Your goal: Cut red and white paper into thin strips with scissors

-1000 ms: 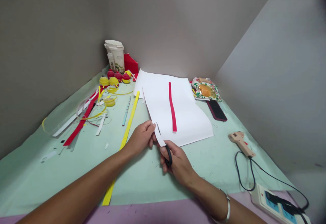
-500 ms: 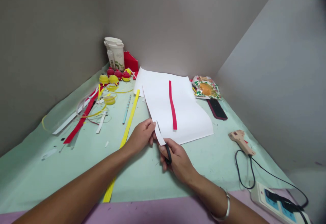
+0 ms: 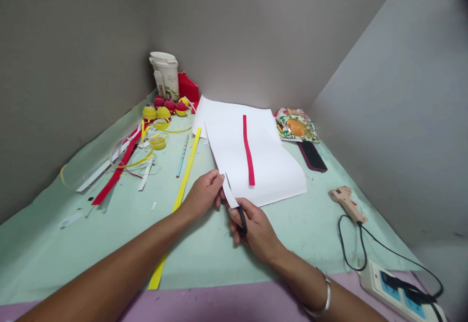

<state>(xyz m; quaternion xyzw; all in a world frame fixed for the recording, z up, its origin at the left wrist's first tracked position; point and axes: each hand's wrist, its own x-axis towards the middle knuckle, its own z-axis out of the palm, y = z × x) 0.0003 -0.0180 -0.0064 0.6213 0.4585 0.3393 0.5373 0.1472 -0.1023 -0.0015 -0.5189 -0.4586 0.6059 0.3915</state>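
A large white paper sheet (image 3: 270, 156) lies in the middle of the table, with a red strip (image 3: 247, 151) on top. Along its left edge a narrow white strip (image 3: 229, 194) is partly cut and still joined to the sheet. My left hand (image 3: 205, 191) pinches the sheet's left edge near the top of the cut. In my right hand (image 3: 255, 228) is a pair of scissors with a black handle (image 3: 242, 222); the blades are mostly hidden by the paper and fingers. A long yellow strip (image 3: 186, 175) passes under my left forearm.
On the left lie red and white strips (image 3: 122, 170), yellow ribbon coils (image 3: 158, 142) and a pencil (image 3: 182, 156). Red and yellow balls (image 3: 163, 112) and a white cup (image 3: 165, 75) stand behind. At right are a phone (image 3: 312, 156), snack packet (image 3: 298, 125), glue gun (image 3: 347, 203) and power strip (image 3: 397, 290).
Almost nothing differs. Both hands, the scissors and the paper keep their positions; the view has shifted very slightly.
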